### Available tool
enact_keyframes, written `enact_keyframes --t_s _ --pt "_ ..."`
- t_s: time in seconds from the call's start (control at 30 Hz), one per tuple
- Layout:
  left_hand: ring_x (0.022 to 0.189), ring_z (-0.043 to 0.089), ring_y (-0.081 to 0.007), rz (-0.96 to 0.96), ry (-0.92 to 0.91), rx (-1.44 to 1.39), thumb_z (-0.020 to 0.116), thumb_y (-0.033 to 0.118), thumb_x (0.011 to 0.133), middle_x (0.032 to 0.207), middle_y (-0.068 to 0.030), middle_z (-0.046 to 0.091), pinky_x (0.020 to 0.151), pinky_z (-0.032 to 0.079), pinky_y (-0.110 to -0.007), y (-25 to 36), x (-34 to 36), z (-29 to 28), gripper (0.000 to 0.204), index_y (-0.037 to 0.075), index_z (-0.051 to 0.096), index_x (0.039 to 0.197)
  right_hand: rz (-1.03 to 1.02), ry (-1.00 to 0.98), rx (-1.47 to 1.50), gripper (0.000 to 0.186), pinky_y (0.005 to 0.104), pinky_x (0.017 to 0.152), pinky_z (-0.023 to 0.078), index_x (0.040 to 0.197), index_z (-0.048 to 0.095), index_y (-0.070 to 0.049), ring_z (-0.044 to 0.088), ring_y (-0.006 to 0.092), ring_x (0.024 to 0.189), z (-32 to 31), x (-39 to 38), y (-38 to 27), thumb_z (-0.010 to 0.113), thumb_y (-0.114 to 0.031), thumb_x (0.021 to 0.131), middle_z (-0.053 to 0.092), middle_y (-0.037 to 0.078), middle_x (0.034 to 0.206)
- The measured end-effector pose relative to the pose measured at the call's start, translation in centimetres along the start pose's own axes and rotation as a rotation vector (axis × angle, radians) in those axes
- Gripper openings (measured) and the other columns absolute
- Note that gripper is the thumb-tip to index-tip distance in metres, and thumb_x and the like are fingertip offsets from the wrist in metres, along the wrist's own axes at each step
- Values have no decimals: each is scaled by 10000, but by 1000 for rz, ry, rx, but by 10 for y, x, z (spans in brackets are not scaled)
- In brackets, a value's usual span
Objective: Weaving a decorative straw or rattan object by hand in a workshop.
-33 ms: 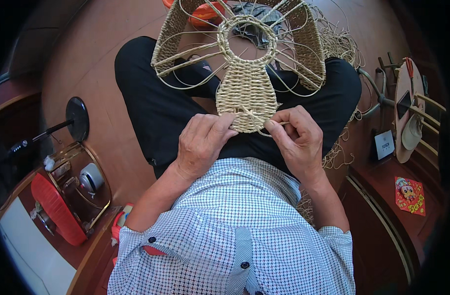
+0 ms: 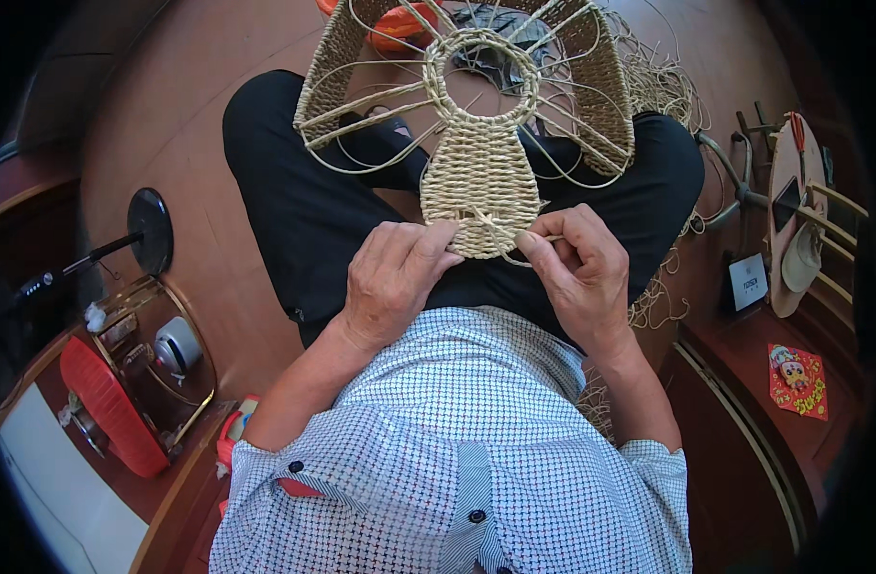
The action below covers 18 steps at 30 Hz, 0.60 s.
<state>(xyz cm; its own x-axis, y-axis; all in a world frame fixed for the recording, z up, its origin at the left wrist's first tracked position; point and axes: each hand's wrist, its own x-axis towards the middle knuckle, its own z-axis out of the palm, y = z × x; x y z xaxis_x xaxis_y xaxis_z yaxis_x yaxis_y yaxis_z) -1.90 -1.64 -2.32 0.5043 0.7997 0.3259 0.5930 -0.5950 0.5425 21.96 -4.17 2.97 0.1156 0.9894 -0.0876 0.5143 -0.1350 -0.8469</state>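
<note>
A pale woven straw panel [image 2: 478, 170] with a round ring [image 2: 481, 117] and radiating cords lies between my bent knees, joined to a larger woven frame [image 2: 603, 96]. My left hand [image 2: 392, 282] grips the panel's lower left edge, its thumb and fingers closed on the weave. My right hand [image 2: 579, 279] is closed at the lower right edge, thumb and forefinger pinching a loose straw strand [image 2: 506, 232] that crosses the panel.
Coiled cord [image 2: 663, 81] lies at the back right, with an orange container [image 2: 399, 29] behind the frame. A black round stand [image 2: 151, 232] and red heater-like object [image 2: 108, 407] are at left. A wooden chair [image 2: 840, 244] stands at right.
</note>
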Motion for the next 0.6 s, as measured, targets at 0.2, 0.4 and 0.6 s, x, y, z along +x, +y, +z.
enact_keyframes --t_s 0.2,0.4,0.6 --pt "869 663 -237 -4 6 15 882 129 805 1000 -54 699 731 571 -355 1 -2 1 484 93 705 1255 21 -81 63 157 299 562 389 932 699 -2 456 107 620 -5 10 -2 772 -134 976 553 27 783" --pt "865 661 -235 -7 14 11 880 143 813 998 -55 694 726 573 -354 1 -2 1 474 90 705 1251 41 -83 80 191 295 584 400 930 693 1 465 100 636 -6 12 -5 764 -164 997 543 24 787" --pt "854 656 -234 -4 16 19 878 150 816 972 -55 680 714 569 -348 1 -2 1 465 89 708 1245 76 -75 103 186 294 592 403 924 690 -2 470 107 641 4 15 -3 753 -159 1002 534 25 770"
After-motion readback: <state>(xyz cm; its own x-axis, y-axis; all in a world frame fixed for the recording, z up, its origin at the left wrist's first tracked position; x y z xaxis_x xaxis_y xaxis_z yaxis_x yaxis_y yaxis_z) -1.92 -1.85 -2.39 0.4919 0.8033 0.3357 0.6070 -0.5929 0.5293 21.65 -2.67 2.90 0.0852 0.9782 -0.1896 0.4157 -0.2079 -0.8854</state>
